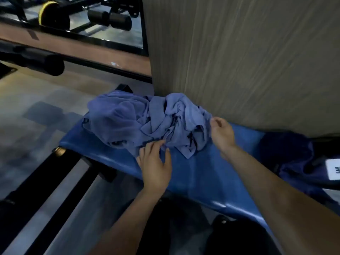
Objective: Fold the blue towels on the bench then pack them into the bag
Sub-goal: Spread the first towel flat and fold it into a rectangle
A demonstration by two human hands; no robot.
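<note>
A gym floor of grey boards runs off to the left, with black machine frames, padded rollers and a yellow-rimmed weight plate (48, 11) seen in or through a mirror at the top. A tall wood-grain wall panel (248, 61) fills the right half of the view. Below it a padded blue bench (198, 173) crosses the frame on a slant, its black steel frame showing at the lower left.

On the far end of the bench lie the blue towels (147, 120), a crumpled heap with no folded edge anywhere; how many there are I cannot tell. At the right end of the bench sits a dark blue bag (294, 157) with a white label, blurred, and nothing blue-towel-like shows inside it as far as can be seen.

The left hand (156, 162) rests at the near edge of the heap, fingers spread and fairly straight, the tips touching the cloth but not clearly closed on it. The right hand (222, 133) is at the right edge of the heap, fingers curled; it seems to pinch a hem, but blur leaves that uncertain.

By my reading the task is at its very start: no towel is spread, folded or packed. All the folding and the bagging are left.
</note>
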